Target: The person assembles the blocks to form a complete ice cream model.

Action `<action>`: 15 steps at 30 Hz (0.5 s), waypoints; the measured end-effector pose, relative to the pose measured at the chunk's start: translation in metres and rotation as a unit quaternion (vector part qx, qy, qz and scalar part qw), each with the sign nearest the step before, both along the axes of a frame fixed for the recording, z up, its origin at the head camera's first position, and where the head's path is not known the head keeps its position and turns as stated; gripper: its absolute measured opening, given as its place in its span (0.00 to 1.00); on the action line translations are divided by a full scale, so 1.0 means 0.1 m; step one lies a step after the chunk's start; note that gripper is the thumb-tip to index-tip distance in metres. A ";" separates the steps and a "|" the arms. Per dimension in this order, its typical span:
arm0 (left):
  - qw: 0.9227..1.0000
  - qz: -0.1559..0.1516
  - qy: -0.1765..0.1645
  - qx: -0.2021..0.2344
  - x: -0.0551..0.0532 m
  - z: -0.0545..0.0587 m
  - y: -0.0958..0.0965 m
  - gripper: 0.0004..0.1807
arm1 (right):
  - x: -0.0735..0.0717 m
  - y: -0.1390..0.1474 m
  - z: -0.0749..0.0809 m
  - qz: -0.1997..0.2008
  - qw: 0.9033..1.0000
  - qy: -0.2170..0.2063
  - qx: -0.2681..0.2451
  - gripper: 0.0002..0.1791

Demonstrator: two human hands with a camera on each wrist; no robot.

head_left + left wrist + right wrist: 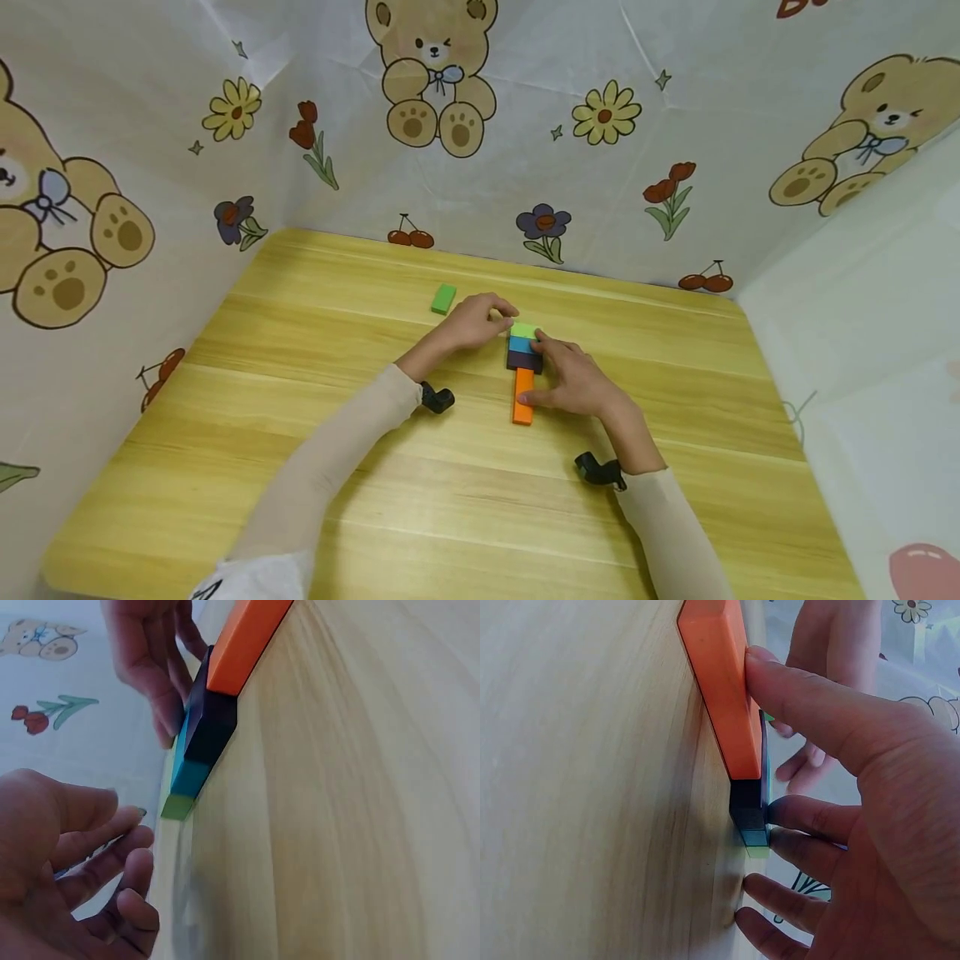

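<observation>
Several flat blocks lie in a line on the wooden table: light green [523, 330], blue [520, 344] and dark purple [522, 361] stacked crosswise, edge against edge. An orange block [523, 413] extends lengthwise from the dark one toward the person. My right hand [577, 379] reaches over from the right, its thumb [802, 694] touching the orange block and its fingertips at the blue and light green ones. Beside the light green block's left end is my left hand [472, 323]. Its fingers are loosely bent with nothing between them, apart from the blocks in the left wrist view.
A separate green block [443, 299] lies behind the left hand. The wooden table [465, 517] meets a bear-patterned sheet [480, 196] at its back and sides. Black wrist-worn devices [437, 398] sit near both wrists.
</observation>
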State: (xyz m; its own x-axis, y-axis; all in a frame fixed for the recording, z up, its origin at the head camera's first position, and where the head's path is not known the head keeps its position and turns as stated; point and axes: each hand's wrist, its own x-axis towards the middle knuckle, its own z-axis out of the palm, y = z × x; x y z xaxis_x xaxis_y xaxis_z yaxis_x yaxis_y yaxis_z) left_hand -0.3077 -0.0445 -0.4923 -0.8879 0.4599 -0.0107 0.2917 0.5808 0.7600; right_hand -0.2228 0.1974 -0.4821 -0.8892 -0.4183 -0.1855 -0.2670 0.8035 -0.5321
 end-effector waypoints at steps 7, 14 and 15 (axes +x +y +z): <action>0.993 0.091 0.068 0.041 -0.05 0.03 -0.34 0.16 | -0.01 -0.02 0.00 0.002 1.000 -0.002 0.008 0.65; 0.980 0.179 0.085 -0.006 -0.13 0.02 -0.69 0.18 | 0.01 -0.01 0.00 0.005 1.000 0.000 0.009 0.66; 0.978 0.189 0.084 -0.013 -0.13 0.01 -0.73 0.20 | 0.00 -0.01 0.00 0.006 1.000 0.001 0.008 0.65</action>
